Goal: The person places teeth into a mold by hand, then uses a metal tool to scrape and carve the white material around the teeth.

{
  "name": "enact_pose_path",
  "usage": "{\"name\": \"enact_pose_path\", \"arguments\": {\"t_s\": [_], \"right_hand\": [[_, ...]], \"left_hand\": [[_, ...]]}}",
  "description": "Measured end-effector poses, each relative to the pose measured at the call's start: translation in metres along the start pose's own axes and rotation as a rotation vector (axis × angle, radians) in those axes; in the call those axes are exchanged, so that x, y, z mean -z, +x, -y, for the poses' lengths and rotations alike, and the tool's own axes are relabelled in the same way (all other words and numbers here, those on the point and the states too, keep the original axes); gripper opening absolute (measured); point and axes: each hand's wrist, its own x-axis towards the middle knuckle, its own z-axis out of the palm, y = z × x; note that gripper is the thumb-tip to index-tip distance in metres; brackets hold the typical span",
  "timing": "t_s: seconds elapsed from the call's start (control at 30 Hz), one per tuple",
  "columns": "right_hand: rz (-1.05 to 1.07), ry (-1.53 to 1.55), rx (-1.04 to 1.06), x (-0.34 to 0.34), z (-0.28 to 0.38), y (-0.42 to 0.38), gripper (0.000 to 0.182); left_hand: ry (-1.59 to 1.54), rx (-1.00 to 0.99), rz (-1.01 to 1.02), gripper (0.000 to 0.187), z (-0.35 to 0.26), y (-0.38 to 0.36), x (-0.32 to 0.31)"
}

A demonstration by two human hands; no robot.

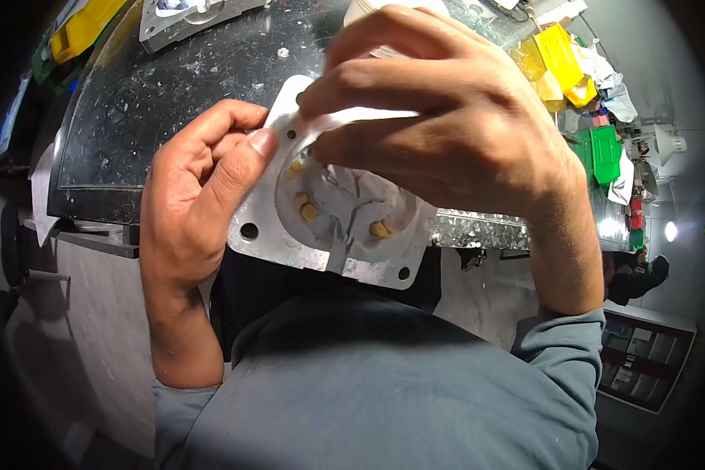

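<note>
A square metal plate (278,249) with corner holes is held tilted over the table's near edge. Its round middle bears a pale grey fill with a branching channel and several yellowish tooth-like pieces (309,211). My left hand (204,180) grips the plate's left edge, thumb on top. Above the plate's upper right part is my right hand (446,117), its fingers bent and its fingertips close to the round middle. Whether those fingertips hold anything is hidden.
The dark, speckled table (188,102) carries another metal plate (182,31) at the upper left and a white round container (360,9) behind my right hand. Yellow bins (558,59) and a green bin (605,153) stand at the right. A person (634,274) is far off at the right.
</note>
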Motion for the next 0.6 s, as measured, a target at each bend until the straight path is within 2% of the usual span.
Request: {"name": "enact_pose_path", "arguments": {"t_s": [0.1, 0.17, 0.2, 0.23, 0.3, 0.33, 0.37, 0.43, 0.5, 0.57, 0.6], "right_hand": [[-0.072, -0.152, 0.114, -0.005, 0.001, 0.000, 0.014], [-0.116, -0.256, 0.194, -0.007, 0.000, 0.001, 0.015], [0.047, -0.022, 0.033, -0.007, -0.003, 0.003, 0.013], [0.047, -0.025, 0.033, -0.010, -0.003, 0.003, 0.013], [-0.113, 0.150, -0.123, -0.017, -0.003, -0.002, 0.012], [-0.144, 0.240, -0.123, -0.010, -0.008, -0.006, 0.011], [-0.198, 0.538, -0.117, -0.007, -0.018, -0.008, 0.020], [-0.584, 0.974, -0.428, 0.003, -0.014, -0.031, 0.025], [-0.651, 1.252, -0.639, 0.028, -0.028, -0.073, 0.026], [-0.726, 1.403, -0.855, 0.037, -0.027, -0.101, 0.012], [-0.753, 1.461, -0.922, 0.038, -0.028, -0.113, 0.015]], "left_hand": [[-0.074, 0.001, -0.078, 0.027, -0.001, 0.001, -0.010], [-0.078, 0.016, -0.020, 0.030, 0.000, 0.002, -0.005], [-0.072, 0.004, -0.022, 0.030, -0.001, 0.002, -0.005], [-0.067, -0.008, -0.025, 0.029, -0.002, 0.001, -0.006], [-0.058, 0.018, -0.012, 0.030, -0.004, 0.001, -0.004], [-0.050, 0.045, 0.001, 0.030, -0.005, 0.001, -0.003], [-0.058, 0.040, 0.010, 0.030, -0.007, 0.001, -0.004], [-0.011, 0.011, -0.035, 0.031, -0.009, 0.001, -0.007], [0.000, -0.012, -0.017, 0.032, -0.007, 0.001, -0.003], [-0.008, 0.041, -0.020, 0.031, -0.008, 0.000, -0.002], [-0.023, 0.044, -0.003, 0.031, -0.007, 0.001, -0.001]]}}
